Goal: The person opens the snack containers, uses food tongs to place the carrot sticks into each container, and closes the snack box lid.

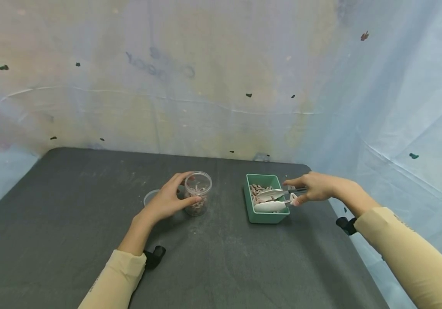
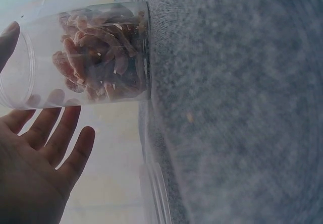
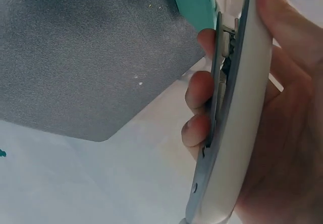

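Note:
My left hand (image 1: 163, 201) holds a clear plastic jar (image 1: 197, 189) that stands on the table, thumb on one side and fingertips on the other. Small brownish, finger-shaped pieces (image 2: 101, 57) fill much of the jar, and its top is uncovered. To the right, my right hand (image 1: 313, 187) grips a pair of tongs (image 3: 242, 113) by their pale, grey-edged handles. Their white heads (image 1: 270, 207) are spread apart inside a green rectangular box (image 1: 268, 218), over more of the same pieces (image 1: 257, 189).
A clear round lid (image 2: 156, 193) lies on the table left of the jar, partly behind my left hand in the head view. The dark grey table (image 1: 213, 266) meets a pale plastic sheet (image 1: 205, 86) at the back, and another sheet hangs on the right.

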Demonstrator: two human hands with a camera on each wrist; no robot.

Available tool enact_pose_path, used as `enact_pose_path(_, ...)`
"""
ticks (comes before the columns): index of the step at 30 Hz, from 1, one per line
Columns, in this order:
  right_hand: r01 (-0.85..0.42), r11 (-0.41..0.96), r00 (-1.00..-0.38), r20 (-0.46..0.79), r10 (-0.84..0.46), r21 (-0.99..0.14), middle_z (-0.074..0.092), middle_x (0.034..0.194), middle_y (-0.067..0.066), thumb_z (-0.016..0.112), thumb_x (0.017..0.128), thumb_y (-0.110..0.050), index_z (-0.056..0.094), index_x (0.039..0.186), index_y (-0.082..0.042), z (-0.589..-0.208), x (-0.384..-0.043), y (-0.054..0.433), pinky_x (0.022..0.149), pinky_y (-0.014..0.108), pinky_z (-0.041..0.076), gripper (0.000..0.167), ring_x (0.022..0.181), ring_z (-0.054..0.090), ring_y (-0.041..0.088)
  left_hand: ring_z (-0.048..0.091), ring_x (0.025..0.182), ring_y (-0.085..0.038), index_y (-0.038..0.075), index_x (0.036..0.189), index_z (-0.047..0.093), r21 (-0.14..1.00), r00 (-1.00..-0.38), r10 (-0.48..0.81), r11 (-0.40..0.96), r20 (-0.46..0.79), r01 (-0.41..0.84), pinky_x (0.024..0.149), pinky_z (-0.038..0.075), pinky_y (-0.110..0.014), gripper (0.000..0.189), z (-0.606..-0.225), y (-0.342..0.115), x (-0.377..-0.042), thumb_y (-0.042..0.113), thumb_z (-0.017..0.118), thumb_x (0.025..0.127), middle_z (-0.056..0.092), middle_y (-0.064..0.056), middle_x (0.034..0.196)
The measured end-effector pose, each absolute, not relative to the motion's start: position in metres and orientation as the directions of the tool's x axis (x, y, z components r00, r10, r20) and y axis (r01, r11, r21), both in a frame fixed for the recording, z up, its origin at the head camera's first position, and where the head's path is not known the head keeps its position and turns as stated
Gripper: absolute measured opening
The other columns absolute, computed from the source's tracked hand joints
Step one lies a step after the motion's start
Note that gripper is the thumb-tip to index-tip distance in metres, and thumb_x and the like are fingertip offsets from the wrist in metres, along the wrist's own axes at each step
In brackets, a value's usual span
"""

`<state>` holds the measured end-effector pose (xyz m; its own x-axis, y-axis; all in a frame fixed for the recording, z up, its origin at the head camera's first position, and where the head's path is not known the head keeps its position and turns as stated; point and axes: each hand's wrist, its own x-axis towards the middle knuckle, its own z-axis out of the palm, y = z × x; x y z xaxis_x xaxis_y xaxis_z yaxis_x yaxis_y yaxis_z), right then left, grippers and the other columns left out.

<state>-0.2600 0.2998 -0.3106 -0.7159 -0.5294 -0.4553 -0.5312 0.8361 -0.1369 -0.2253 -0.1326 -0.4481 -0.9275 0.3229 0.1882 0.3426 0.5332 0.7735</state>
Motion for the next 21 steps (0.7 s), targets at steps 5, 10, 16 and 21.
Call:
enact_pose_path(5,-0.536,0.827,-0.716,-0.429,-0.551,-0.167,0.052,0.151,0.026,0.073,0.094,-0.049,0.047,0.156,-0.002,-0.311,-0.258,0.303,0.104,0.062,0.047,0.081,0.131,0.058,0.044,0.049,0.135,-0.038,0.022,0.163,0.033,0.772,-0.928,0.323,0.537,0.184,0.340,0.099,0.046,-0.065,0.089,-0.449,-0.133,-0.226,0.054,0.077,0.092,0.046,-0.015,0.151)
enact_pose_path(10,-0.553,0.806,-0.717,-0.374,-0.589,-0.210,0.057,0.147,0.024,0.074,0.094,-0.045,0.052,0.152,-0.002,-0.314,-0.256,0.310,0.103,0.061,0.049,0.076,0.129,0.060,0.043,0.049,0.134,-0.038,0.022,0.163,0.033,0.770,-0.928,0.323,0.538,0.186,0.342,0.099,0.047,-0.065,0.089,-0.450,-0.134,-0.227,0.055,0.077,0.092,0.045,-0.013,0.152)
enact_pose_path(16,-0.567,0.777,-0.722,-0.288,-0.629,-0.275,0.061,0.144,0.021,0.075,0.096,-0.038,0.059,0.147,-0.005,-0.319,-0.253,0.319,0.101,0.060,0.050,0.063,0.127,0.062,0.044,0.050,0.133,-0.040,0.022,0.163,0.033,0.774,-0.930,0.321,0.539,0.178,0.334,0.097,0.048,-0.064,0.090,-0.451,-0.134,-0.228,0.055,0.076,0.092,0.044,-0.014,0.152)
enact_pose_path(21,-0.572,0.769,-0.732,-0.247,-0.636,-0.286,0.063,0.141,0.020,0.074,0.096,-0.039,0.061,0.146,-0.008,-0.322,-0.249,0.322,0.100,0.061,0.051,0.059,0.124,0.064,0.043,0.050,0.132,-0.042,0.021,0.163,0.033,0.776,-0.932,0.319,0.538,0.173,0.328,0.098,0.048,-0.064,0.089,-0.450,-0.133,-0.228,0.052,0.078,0.092,0.044,-0.014,0.152)
